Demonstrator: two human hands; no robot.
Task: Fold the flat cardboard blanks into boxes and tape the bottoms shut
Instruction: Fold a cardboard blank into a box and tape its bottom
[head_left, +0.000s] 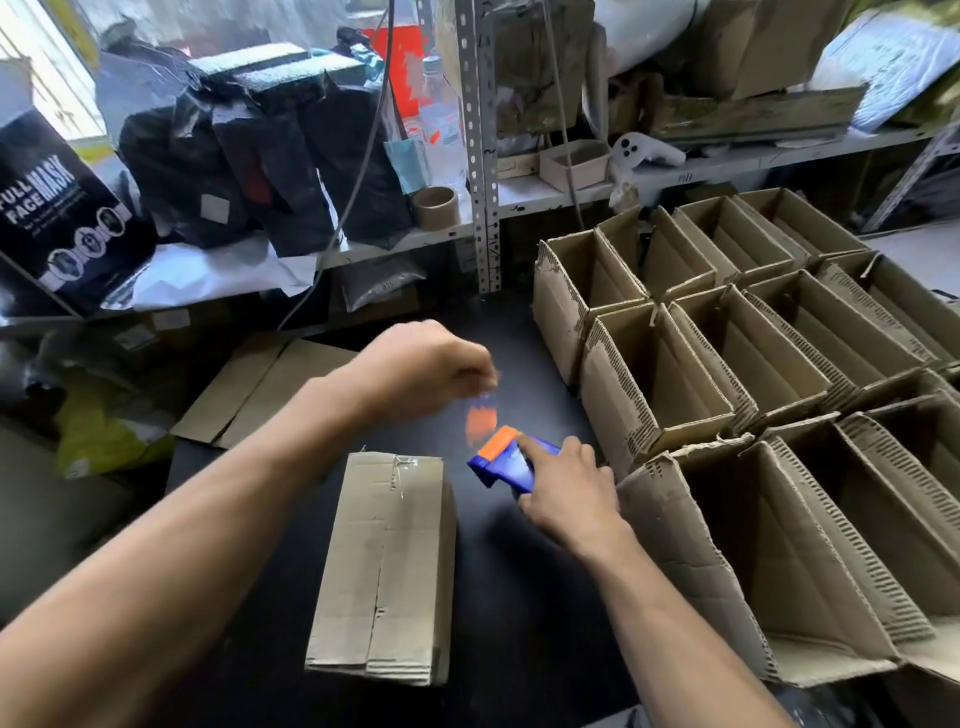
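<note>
A folded cardboard box (387, 566) lies bottom-up on the black table (524, 613), with clear tape along its centre seam. To its right, my right hand (566, 491) grips a blue tape dispenser (506, 462) with an orange blade guard. Above the dispenser, my left hand (431, 364) hovers with its fingers curled, pinching the free end of the clear tape pulled up from the dispenser; the hand is blurred. Flat cardboard blanks (260, 389) lie at the table's left edge.
Several open-topped boxes (727, 364) stand in rows on the right half of the table. A metal shelf (483, 156) behind holds black bags (270, 156), a tape core (436, 208), a bottle and more cardboard. A yellow bag (98, 431) lies at the left.
</note>
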